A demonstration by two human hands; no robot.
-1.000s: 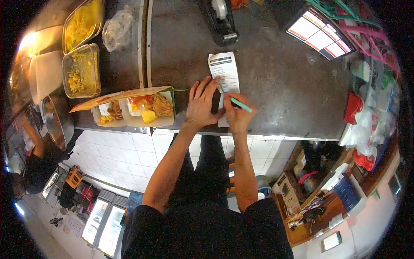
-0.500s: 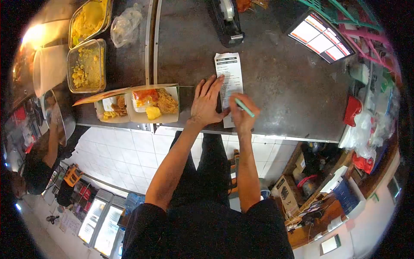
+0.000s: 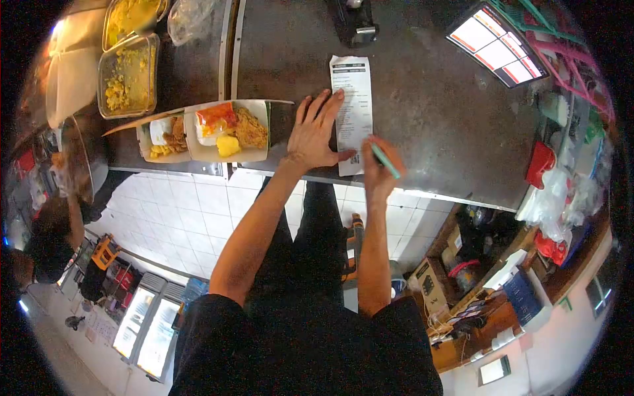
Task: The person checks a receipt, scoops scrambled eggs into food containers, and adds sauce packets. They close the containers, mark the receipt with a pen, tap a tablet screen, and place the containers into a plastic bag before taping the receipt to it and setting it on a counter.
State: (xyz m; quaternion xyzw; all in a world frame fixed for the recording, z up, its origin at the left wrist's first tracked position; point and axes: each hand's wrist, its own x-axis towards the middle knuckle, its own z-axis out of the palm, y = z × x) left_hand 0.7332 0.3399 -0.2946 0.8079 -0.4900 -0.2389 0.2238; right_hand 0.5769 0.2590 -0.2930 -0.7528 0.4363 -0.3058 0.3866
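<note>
A long printed receipt lies on the dark countertop. My left hand is spread flat, its fingertips at the receipt's left edge and its thumb near the lower part. Closed around a light green pen, my right hand is at the receipt's lower right edge. The pen tip is too small to make out. Left of my hands stands an open food box holding fried chicken, a yellow piece and a red packet.
Two glass containers with yellow food are at the upper left, near a plastic bag. A tape dispenser and a lit tablet sit at the back. Plastic bags line the right side. A co-worker is at far left.
The view has shifted, so the counter and its items appear higher in the picture. My right hand has moved off the receipt's printed middle to its right edge, still with the pen.
</note>
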